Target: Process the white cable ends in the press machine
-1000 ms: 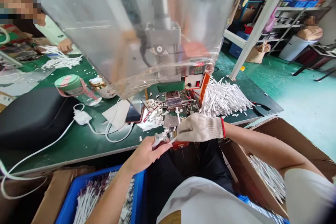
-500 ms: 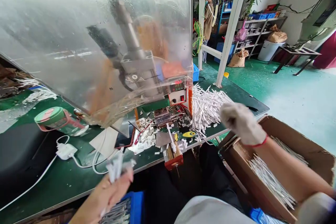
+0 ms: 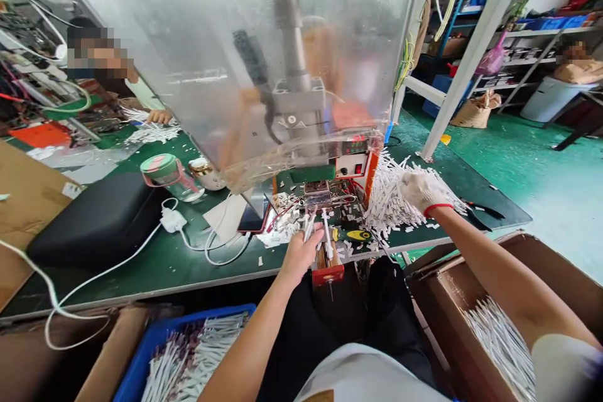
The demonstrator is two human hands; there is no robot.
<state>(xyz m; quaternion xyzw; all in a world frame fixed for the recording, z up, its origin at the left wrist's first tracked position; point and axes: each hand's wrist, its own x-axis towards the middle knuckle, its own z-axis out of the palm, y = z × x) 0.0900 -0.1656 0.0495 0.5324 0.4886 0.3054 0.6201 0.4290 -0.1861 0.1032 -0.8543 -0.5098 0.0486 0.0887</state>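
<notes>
While the bare left hand (image 3: 304, 254) grips a few white strips (image 3: 308, 226) between thumb and fingers, ends pointing up and away, the gloved right hand (image 3: 420, 191) is at the big heap of white strips (image 3: 389, 204) on the right of the counter (image 3: 188, 271). Right fingers look partly curled, tips hard to see against the heap; can't tell if they have a strip. Glove is off-white, red cuff.

Just right of the left fingers, one more white strip (image 3: 325, 232) lies lengthwise along a red-ended fixture (image 3: 328, 275) at the counter's front edge. Machine (image 3: 296, 113) stands behind a clear plastic shield (image 3: 188, 25); small metal block (image 3: 317, 195) under it, white scraps (image 3: 282, 226) scattered to its left. Yellow-handled tool (image 3: 355, 235) between fixture and heap. Pliers (image 3: 477, 218) right of the heap, near the right hand.

Left on counter: phone (image 3: 253, 217), white cable plug (image 3: 173, 220), green-lidded jar (image 3: 169, 179), black cushion (image 3: 94, 220). Below: blue bin (image 3: 207, 312) on the left, cardboard box (image 3: 452, 282) on the right, both holding white strips. Co-worker's hand (image 3: 160, 116) upper left, on another white pile (image 3: 153, 133).
</notes>
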